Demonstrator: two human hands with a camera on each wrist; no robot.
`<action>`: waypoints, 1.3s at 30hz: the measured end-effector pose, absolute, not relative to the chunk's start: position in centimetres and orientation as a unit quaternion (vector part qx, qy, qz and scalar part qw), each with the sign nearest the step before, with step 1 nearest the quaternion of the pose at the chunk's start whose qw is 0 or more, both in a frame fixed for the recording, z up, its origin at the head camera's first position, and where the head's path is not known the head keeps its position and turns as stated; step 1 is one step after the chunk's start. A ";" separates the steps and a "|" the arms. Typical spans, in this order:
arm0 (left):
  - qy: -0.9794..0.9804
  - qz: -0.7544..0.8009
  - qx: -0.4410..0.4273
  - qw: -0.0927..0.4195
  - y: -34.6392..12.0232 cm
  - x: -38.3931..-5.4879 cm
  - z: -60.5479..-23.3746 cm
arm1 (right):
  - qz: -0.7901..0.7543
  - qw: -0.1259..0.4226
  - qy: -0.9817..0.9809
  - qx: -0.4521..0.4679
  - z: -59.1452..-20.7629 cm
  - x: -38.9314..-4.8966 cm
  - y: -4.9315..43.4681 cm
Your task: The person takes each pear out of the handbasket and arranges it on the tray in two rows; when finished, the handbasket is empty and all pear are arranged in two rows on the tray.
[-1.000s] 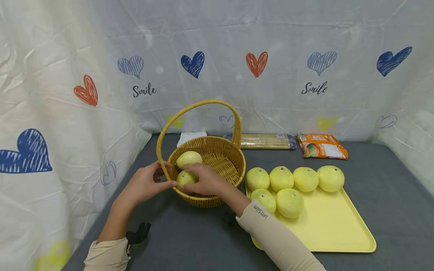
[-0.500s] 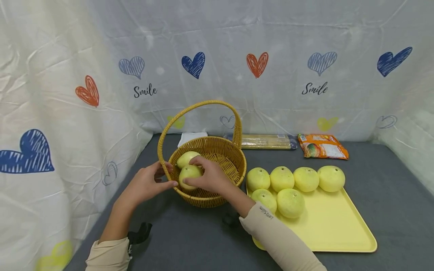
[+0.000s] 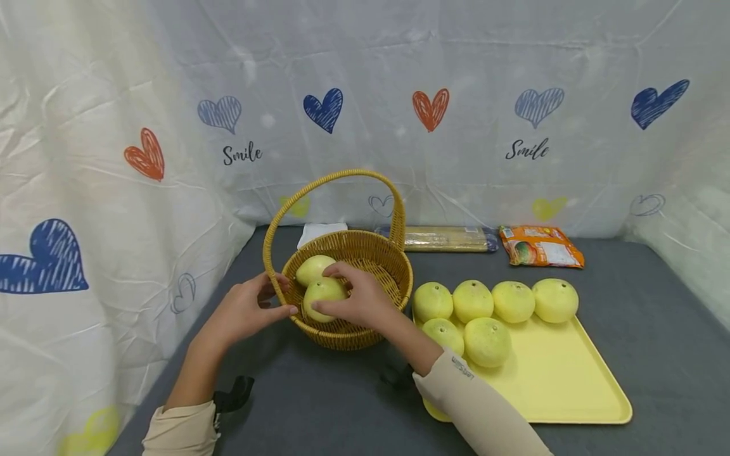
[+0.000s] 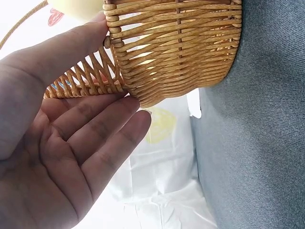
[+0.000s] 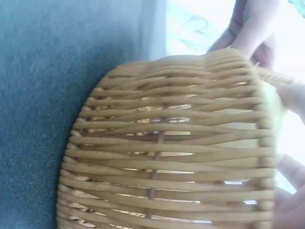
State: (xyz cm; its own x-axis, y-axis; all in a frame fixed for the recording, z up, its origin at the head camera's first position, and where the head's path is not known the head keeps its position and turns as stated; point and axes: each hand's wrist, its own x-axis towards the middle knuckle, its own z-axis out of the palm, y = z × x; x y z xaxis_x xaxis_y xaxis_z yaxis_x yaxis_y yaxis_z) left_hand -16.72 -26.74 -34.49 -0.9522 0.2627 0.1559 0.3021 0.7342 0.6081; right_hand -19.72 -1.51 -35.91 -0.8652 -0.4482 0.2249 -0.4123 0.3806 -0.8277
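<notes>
A woven wicker basket [image 3: 349,340] with a tall arched handle stands on the dark cloth. My left hand [image 3: 242,310] holds it at the left rim by the handle's foot; in the left wrist view the thumb lies at the rim and the fingers [image 4: 107,129] touch the weave below. Inside, my right hand [image 3: 365,303] grips a pale yellow melon [image 3: 322,296] between thumb and fingers. Behind that one, another melon [image 3: 310,268] rests against the basket's left side. The right wrist view shows mostly the basket wall [image 5: 162,143], which hides much of the held melon.
Right of the basket, a yellow tray [image 3: 561,380] bears several more melons [image 3: 488,342] along its back and left. Behind lie a clear-wrapped bundle [image 3: 447,239], an orange packet [image 3: 542,246] and a white cloth or paper [image 3: 320,232]. A printed curtain [image 3: 365,76] encloses the table.
The right hand has shifted the front melon slightly right and up within the basket, and more of the fruit shows. My left hand has stayed at the rim.
</notes>
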 end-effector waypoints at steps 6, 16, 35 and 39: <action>-0.932 -0.328 -0.151 0.031 -26.8 -16.8 -34.5 | -0.527 0.018 0.806 -0.269 -35.4 -18.9 -0.7; -0.930 -0.334 -0.152 0.032 -26.7 -16.9 -34.4 | -0.551 0.017 0.784 -0.284 -33.9 -17.3 1.0; -0.931 -0.333 -0.147 0.030 -26.7 -16.8 -34.5 | -0.545 0.004 0.791 -0.276 -32.4 -14.8 5.8; -0.931 -0.333 -0.147 0.028 -26.8 -16.7 -34.5 | -0.540 -0.003 0.794 -0.280 -32.1 -14.3 6.8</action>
